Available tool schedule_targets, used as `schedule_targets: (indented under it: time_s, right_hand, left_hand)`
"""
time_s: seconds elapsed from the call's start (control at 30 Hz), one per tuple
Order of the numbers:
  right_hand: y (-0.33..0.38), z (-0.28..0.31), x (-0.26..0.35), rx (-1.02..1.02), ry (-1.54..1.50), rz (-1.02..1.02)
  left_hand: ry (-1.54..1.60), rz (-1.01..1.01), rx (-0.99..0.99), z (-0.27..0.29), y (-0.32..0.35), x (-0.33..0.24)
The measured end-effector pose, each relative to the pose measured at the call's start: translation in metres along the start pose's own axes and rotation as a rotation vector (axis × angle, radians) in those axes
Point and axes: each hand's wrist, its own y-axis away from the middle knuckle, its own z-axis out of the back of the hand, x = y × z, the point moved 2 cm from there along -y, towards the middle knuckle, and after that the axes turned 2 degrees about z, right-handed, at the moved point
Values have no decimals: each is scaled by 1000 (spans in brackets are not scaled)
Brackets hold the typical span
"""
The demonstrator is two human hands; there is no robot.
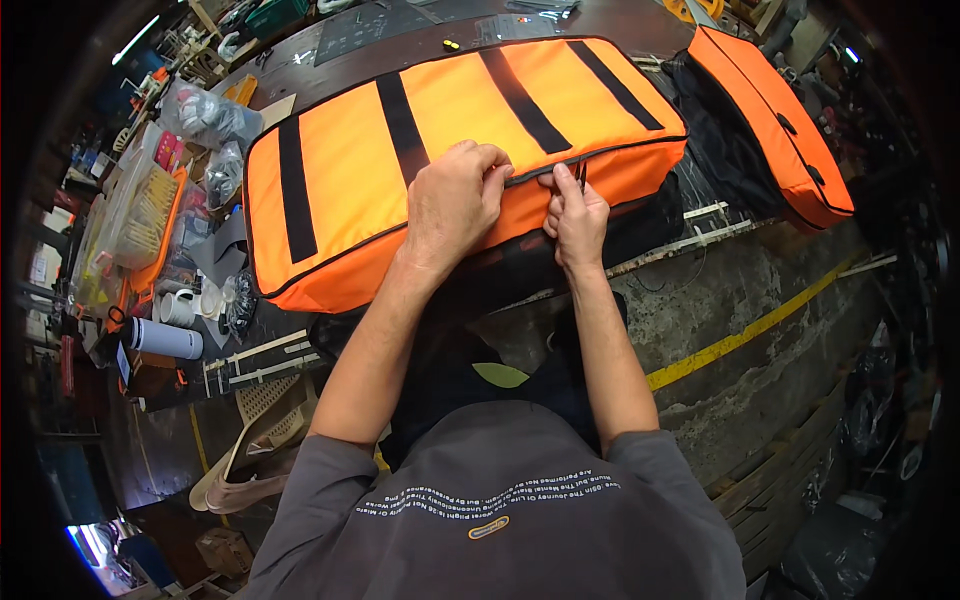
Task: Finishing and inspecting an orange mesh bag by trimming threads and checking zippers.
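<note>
Filling the upper centre of the frame, one large orange bag (440, 130) with four black straps lies on the table (640, 25); a second orange bag (770, 110) sits upper right. Left hand (455, 200) grips its front edge, right hand (578, 215) pinches what looks like the zipper pull (580, 178).

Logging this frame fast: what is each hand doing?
Left hand: closed, gripping the big orange fabric bag's edge.
Right hand: pinching its black zipper pull.
</note>
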Motion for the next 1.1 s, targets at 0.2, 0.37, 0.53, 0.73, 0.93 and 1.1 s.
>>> schedule_targets:
  time_s: [0.2, 0.37, 0.53, 0.73, 0.93, 1.1]
  right_hand:
    - [-10, 5, 1, -11, 58, 71]
    - [-3, 9, 11, 0, 265, 210]
    - [27, -3, 52, -20, 827, 535]
    - [33, -15, 75, 23, 1174, 637]
    - [34, -26, 78, 1, 1399, 593]
    - [34, -23, 68, 23, 1413, 649]
  left_hand:
    - [-66, -41, 47, -18, -12, -21]
    - [-75, 26, 111, -33, -23, -15]
    - [56, 170, 233, -34, -27, -3]
    - [52, 155, 204, -38, -23, -5]
    - [31, 132, 206, -39, -20, -6]
    - [39, 126, 196, -39, -21, -3]
